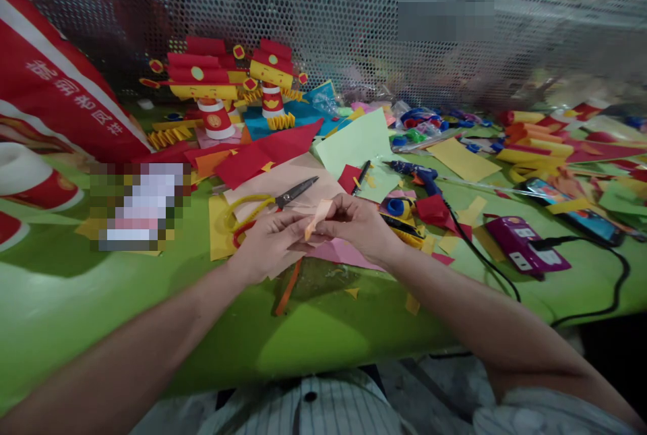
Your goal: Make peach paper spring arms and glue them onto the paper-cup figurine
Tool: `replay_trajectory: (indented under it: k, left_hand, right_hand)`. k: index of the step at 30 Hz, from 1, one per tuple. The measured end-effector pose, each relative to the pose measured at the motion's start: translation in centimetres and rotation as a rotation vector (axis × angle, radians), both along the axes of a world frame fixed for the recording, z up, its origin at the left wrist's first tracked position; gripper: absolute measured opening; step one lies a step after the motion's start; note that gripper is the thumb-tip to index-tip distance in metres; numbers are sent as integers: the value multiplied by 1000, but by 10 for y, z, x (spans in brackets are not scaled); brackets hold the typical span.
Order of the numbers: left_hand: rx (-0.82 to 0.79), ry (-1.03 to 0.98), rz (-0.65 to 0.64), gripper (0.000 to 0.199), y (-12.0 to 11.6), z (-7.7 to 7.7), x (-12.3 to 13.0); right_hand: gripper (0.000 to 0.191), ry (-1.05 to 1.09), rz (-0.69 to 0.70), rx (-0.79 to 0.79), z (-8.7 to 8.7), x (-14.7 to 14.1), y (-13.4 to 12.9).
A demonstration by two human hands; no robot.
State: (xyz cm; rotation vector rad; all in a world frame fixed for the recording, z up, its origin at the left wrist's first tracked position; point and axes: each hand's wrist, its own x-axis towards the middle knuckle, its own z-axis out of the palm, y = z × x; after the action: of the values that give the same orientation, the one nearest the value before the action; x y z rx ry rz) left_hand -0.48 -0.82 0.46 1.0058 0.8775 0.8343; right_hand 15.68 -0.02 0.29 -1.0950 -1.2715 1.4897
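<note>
Between my two hands is a small strip of peach-coloured paper [321, 212], pinched and partly folded. My left hand [273, 236] grips its lower end with thumb and fingers closed. My right hand [356, 224] holds the upper end, its fingers also closed. Just beyond my left hand lie yellow-handled scissors [253, 208] with dark blades, on a beige paper sheet [283, 177]. An orange paper strip [289, 288] rests below the hands. Part of a pink sheet [348, 254] shows under my right wrist.
Two red-and-yellow paper figures [212, 88] stand at the back left. A blue glue gun [417, 172], its black cord, a purple power socket [526, 246] and a phone [573, 209] lie to the right. Paper cups [38, 179] sit at far left; a perforated metal panel [323, 10] rises behind.
</note>
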Motion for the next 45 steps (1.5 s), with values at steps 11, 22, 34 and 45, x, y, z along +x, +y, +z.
replay_trajectory:
  k: [11, 22, 34, 45]
  left_hand:
    - [-24, 13, 32, 30, -3, 3, 5]
    - [0, 71, 52, 34, -3, 3, 5]
    - [58, 168, 144, 19, -2, 4, 5]
    - [110, 209, 55, 23, -4, 0, 3]
  right_hand:
    - [27, -25, 8, 29, -5, 0, 0]
    - [27, -43, 4, 38, -6, -1, -1]
    - [30, 92, 80, -13, -3, 1, 0]
    - [35, 73, 55, 94, -11, -3, 2]
